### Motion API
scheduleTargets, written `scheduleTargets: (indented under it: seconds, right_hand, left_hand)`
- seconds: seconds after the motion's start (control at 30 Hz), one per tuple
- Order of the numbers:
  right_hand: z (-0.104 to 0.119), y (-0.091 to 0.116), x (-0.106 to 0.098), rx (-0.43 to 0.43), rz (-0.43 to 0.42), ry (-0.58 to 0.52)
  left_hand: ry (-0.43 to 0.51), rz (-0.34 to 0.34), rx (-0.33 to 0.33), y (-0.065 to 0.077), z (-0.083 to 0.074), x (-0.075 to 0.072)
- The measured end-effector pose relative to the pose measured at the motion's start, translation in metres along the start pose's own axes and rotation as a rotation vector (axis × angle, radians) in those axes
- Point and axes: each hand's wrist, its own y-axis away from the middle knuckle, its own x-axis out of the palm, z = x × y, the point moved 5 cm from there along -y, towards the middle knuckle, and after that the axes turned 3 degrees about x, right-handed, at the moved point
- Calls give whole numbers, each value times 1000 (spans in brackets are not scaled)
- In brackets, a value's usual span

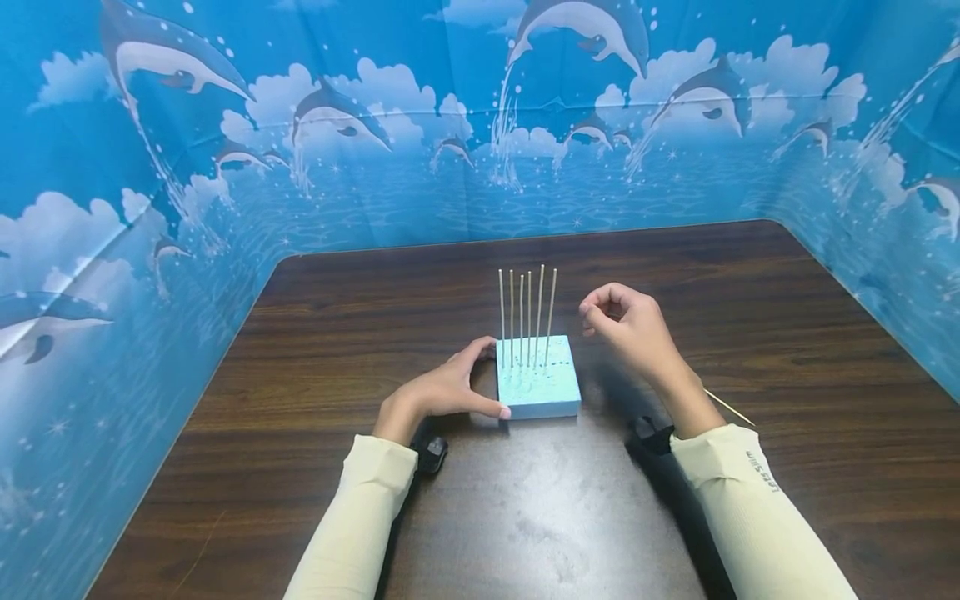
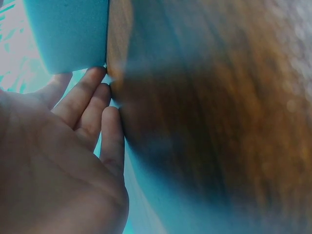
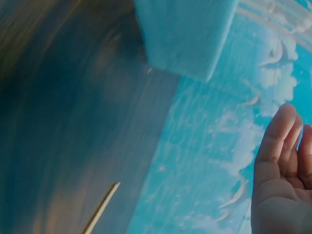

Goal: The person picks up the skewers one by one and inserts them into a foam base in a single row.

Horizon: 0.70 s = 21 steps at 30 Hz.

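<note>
A light blue foam block (image 1: pixel 538 392) lies on the table. Several thin wooden sticks (image 1: pixel 528 308) stand in its top, the rightmost leaning slightly. My left hand (image 1: pixel 446 387) holds the block from its left side, thumb at the near corner and fingers by the far one. In the left wrist view, fingertips touch the block (image 2: pixel 73 34). My right hand (image 1: pixel 630 325) hovers to the right of the sticks, fingers loosely bent, thumb near the index finger; no stick shows in it. The right wrist view has the block (image 3: pixel 187 39) above and apart from the hand (image 3: pixel 282 180).
Another wooden stick (image 1: pixel 729 407) lies on the dark wooden table (image 1: pixel 330 333) beside my right wrist, partly hidden by it; its end (image 3: pixel 102 207) shows in the right wrist view. A blue dolphin-print curtain (image 1: pixel 412 183) surrounds the table's back and sides.
</note>
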Motion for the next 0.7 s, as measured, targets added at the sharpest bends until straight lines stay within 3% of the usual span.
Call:
scheduleTargets:
  seconds: [0.37, 0.7]
  right_hand:
    - [-55, 4, -29, 226, 35, 152]
    - [-73, 10, -54, 298, 64, 268]
  left_hand:
    - [-5, -2, -2, 1, 3, 2]
    - [-17, -17, 2, 1, 1, -1]
